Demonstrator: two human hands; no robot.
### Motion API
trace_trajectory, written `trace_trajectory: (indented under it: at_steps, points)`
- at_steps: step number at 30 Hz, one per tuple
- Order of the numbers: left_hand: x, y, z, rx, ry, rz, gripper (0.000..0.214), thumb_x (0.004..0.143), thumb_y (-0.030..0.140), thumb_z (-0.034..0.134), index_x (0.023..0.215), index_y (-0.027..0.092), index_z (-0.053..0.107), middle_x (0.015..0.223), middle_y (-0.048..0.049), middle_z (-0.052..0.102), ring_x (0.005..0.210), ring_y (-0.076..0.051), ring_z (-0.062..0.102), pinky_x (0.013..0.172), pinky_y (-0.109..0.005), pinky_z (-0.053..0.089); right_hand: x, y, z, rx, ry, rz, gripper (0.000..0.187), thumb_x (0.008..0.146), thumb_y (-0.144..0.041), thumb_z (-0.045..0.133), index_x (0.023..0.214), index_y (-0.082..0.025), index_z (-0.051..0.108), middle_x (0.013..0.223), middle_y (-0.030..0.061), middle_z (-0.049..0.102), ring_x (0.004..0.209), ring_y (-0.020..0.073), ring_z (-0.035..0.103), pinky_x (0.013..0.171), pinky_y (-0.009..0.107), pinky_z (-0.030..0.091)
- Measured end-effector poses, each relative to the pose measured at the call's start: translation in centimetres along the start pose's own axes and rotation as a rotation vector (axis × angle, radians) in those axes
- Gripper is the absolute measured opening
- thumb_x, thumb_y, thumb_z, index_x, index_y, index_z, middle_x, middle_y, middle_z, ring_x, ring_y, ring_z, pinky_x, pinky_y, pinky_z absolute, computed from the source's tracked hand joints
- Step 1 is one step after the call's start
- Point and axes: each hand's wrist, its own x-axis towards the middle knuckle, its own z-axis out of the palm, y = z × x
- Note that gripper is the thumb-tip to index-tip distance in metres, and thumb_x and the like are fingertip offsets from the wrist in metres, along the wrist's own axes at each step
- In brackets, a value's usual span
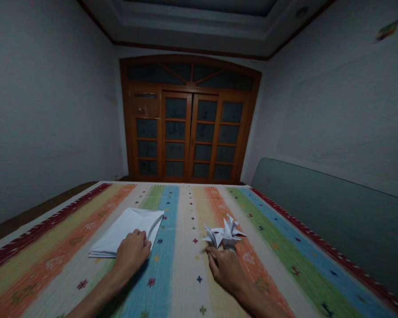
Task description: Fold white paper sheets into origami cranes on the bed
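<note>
My left hand (132,254) rests on the near corner of a stack of white paper sheets (124,229), its fingers curled on the top sheet, whose edge is lifted slightly. My right hand (226,267) lies just in front of a folded white paper figure with several points (224,235); its fingertips touch the figure's near edge. Both sit on a striped, multicoloured cloth (182,212) covering the surface.
A grey-green padded panel (331,212) runs along the right side of the surface. A wooden door with glass panes (189,137) stands at the far wall. Plain white walls close in left and right.
</note>
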Motion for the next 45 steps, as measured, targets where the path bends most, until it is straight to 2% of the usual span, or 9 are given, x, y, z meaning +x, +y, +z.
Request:
trace_trajectory:
  at_steps: [4, 7, 9, 17, 22, 27, 31, 35, 45]
  points:
    - [-0.9, 2.0, -0.7, -0.048, -0.001, 0.046, 0.026, 0.088, 0.016, 0.052, 0.091, 0.014, 0.078, 0.110, -0.0173, 0.075, 0.108, -0.036, 0.067, 0.095, -0.045, 0.046, 0.3, 0.0, 0.0, -0.061, -0.036, 0.115, 0.037, 0.094, -0.013, 0.053, 0.124, -0.018, 0.075, 0.092, 0.0139, 0.083, 0.082, 0.0286, 0.079, 0.071, 0.029, 0.052]
    - [-2.1, 3.8, -0.9, -0.110, -0.012, 0.073, 0.019, 0.082, 0.016, 0.058, 0.077, 0.019, 0.076, 0.111, -0.0120, 0.076, 0.115, -0.035, 0.064, 0.112, -0.054, 0.031, 0.4, -0.1, -0.1, -0.090, -0.057, 0.165, 0.039, 0.094, -0.012, 0.054, 0.127, -0.017, 0.073, 0.095, 0.0150, 0.082, 0.085, 0.0281, 0.079, 0.073, 0.029, 0.053]
    - [-2.9, 4.7, -0.9, -0.156, -0.017, 0.096, 0.017, 0.079, 0.015, 0.059, 0.073, 0.020, 0.074, 0.112, -0.0101, 0.076, 0.116, -0.034, 0.063, 0.115, -0.057, 0.025, 0.5, -0.2, -0.2, -0.104, -0.065, 0.193, 0.038, 0.095, -0.011, 0.053, 0.126, -0.017, 0.073, 0.096, 0.0158, 0.082, 0.085, 0.0280, 0.079, 0.073, 0.029, 0.053]
    - [-4.4, 5.9, -0.5, -0.287, -0.036, 0.196, 0.018, 0.082, 0.011, 0.054, 0.076, 0.020, 0.069, 0.100, -0.0094, 0.072, 0.101, -0.028, 0.064, 0.094, -0.039, 0.046, 0.6, -0.6, -0.5, -0.126, -0.070, 0.252, 0.036, 0.095, -0.012, 0.053, 0.125, -0.017, 0.073, 0.095, 0.0170, 0.081, 0.085, 0.0293, 0.078, 0.070, 0.029, 0.051]
    - [-5.6, 6.2, 2.0, -0.333, -0.049, 0.268, 0.023, 0.082, 0.006, 0.053, 0.089, 0.019, 0.071, 0.110, -0.0117, 0.071, 0.106, -0.029, 0.064, 0.095, -0.039, 0.048, 0.5, -0.6, -0.6, -0.110, -0.080, 0.215, 0.033, 0.097, -0.014, 0.052, 0.119, -0.019, 0.075, 0.094, 0.0143, 0.081, 0.085, 0.0269, 0.078, 0.070, 0.027, 0.049]
    - [-6.4, 5.4, 5.8, -0.324, 0.075, 0.351, 0.035, 0.082, 0.012, 0.059, 0.114, 0.018, 0.071, 0.131, -0.0174, 0.067, 0.126, -0.038, 0.058, 0.110, -0.051, 0.044, 0.4, -0.6, -0.7, -0.101, -0.088, 0.196, 0.034, 0.097, -0.013, 0.051, 0.120, -0.019, 0.075, 0.095, 0.0136, 0.081, 0.086, 0.0277, 0.078, 0.070, 0.028, 0.049]
    - [-5.7, 4.4, 6.9, -0.211, 0.099, 0.314, 0.037, 0.086, 0.017, 0.060, 0.121, 0.020, 0.070, 0.138, -0.0162, 0.066, 0.133, -0.039, 0.054, 0.115, -0.053, 0.039, 0.4, -0.6, -0.7, -0.102, -0.094, 0.187, 0.034, 0.096, -0.014, 0.052, 0.118, -0.020, 0.076, 0.098, 0.0138, 0.081, 0.088, 0.0278, 0.078, 0.071, 0.028, 0.050]
    - [-4.1, 3.4, 6.2, -0.096, 0.079, 0.231, 0.032, 0.090, 0.016, 0.056, 0.119, 0.017, 0.069, 0.137, -0.0169, 0.066, 0.133, -0.036, 0.055, 0.115, -0.048, 0.039, 0.4, -0.6, -0.8, -0.106, -0.097, 0.181, 0.033, 0.094, -0.014, 0.053, 0.116, -0.020, 0.076, 0.098, 0.0141, 0.081, 0.089, 0.0282, 0.078, 0.070, 0.028, 0.049]
    - [-0.3, -0.6, 3.5, -0.073, 0.085, 0.129, 0.027, 0.090, 0.010, 0.049, 0.108, 0.015, 0.068, 0.117, -0.0165, 0.072, 0.113, -0.032, 0.065, 0.104, -0.042, 0.045, 0.4, -0.7, -0.8, -0.113, -0.093, 0.172, 0.035, 0.096, -0.014, 0.052, 0.120, -0.021, 0.075, 0.094, 0.0127, 0.082, 0.086, 0.0279, 0.078, 0.069, 0.028, 0.049]
